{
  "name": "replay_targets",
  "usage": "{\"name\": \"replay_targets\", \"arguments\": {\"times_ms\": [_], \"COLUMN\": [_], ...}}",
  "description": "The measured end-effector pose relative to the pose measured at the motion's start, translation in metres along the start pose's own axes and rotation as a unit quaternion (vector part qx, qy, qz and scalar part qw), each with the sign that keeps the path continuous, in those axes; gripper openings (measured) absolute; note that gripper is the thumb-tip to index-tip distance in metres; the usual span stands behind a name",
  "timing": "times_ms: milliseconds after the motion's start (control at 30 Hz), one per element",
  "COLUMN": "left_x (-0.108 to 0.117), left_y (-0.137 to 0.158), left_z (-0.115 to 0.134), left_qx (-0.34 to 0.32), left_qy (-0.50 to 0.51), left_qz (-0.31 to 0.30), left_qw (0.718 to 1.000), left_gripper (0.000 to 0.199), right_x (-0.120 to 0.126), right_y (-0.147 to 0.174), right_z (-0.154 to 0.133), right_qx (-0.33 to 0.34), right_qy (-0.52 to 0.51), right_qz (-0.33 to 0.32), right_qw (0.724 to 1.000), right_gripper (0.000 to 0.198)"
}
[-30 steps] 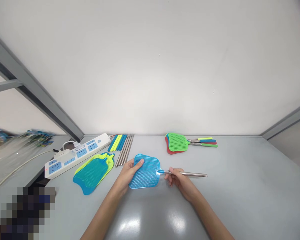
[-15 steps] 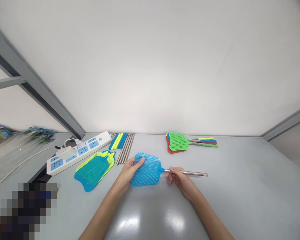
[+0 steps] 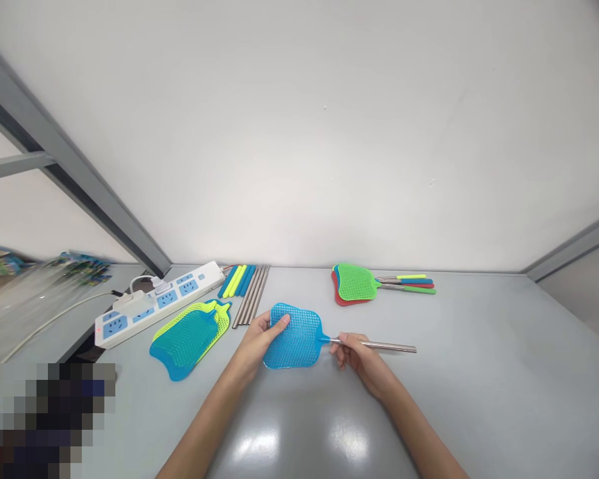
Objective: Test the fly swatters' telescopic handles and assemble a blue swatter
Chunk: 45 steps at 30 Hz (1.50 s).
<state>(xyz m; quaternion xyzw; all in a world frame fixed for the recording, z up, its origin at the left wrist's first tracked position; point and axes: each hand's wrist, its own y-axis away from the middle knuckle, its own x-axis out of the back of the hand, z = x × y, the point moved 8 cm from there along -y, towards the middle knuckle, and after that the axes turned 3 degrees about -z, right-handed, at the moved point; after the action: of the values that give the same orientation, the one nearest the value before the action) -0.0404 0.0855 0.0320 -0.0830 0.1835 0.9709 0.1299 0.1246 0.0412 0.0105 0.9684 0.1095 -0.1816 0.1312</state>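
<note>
My left hand [image 3: 256,340] holds a blue flyswatter head [image 3: 297,340], my right hand [image 3: 360,358] its gripless rod [image 3: 392,346]; four finished swatters [image 3: 357,283] lie beyond, loose heads [image 3: 186,342], tubes [image 3: 252,298], grips [image 3: 237,281] near my left.

blue hole-dotted swatter head [image 3: 297,337], silvery rod [image 3: 390,346]

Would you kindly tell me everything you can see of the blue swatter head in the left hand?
The blue swatter head looks like thin plastic: a broad, rounded panel full of small holes, tapering on the right of the picture to a solid blue neck. A metal rod meets that neck. The panel faces up towards the camera and seems raised over the grey table. The left hand grips its edge opposite the neck, thumb on top.
</note>
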Motion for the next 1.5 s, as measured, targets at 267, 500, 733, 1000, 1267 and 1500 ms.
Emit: {"name": "replay_targets", "arguments": {"times_ms": [267,500,733,1000,1267,1500], "left_x": [-0.0017,-0.0012,-0.0013,-0.0016,0.0007,0.0011], "left_y": [0.0006,-0.0004,0.0003,0.0002,-0.0019,-0.0026], "left_z": [0.0022,-0.0016,-0.0009,-0.0003,-0.0045,-0.0053], "left_qx": [0.011,0.018,0.014,0.012,0.015,0.015], "left_qy": [0.005,0.011,0.015,0.007,-0.01,-0.011], "left_qz": [0.004,0.001,0.002,0.004,0.004,0.002], "left_qw": [1.0,1.0,1.0,1.0,1.0,1.0], "left_gripper": [0.032,0.031,0.032,0.028,0.03,0.03], "right_x": [0.0012,0.0033,0.0017,0.0021,0.0023,0.0024], "right_y": [-0.001,-0.0017,-0.0012,-0.0007,-0.0012,-0.001], "right_z": [0.0029,0.0046,0.0044,0.0039,0.0057,0.0052], "right_qx": [-0.002,0.0,0.002,0.001,-0.002,-0.002], "right_qy": [-0.002,-0.003,-0.006,0.001,-0.004,-0.004], "right_qz": [0.004,0.005,-0.001,-0.001,-0.006,-0.002], "right_qw": [1.0,1.0,1.0,1.0,1.0,1.0], "right_gripper": [0.037,0.042,0.042,0.043,0.042,0.042]}}
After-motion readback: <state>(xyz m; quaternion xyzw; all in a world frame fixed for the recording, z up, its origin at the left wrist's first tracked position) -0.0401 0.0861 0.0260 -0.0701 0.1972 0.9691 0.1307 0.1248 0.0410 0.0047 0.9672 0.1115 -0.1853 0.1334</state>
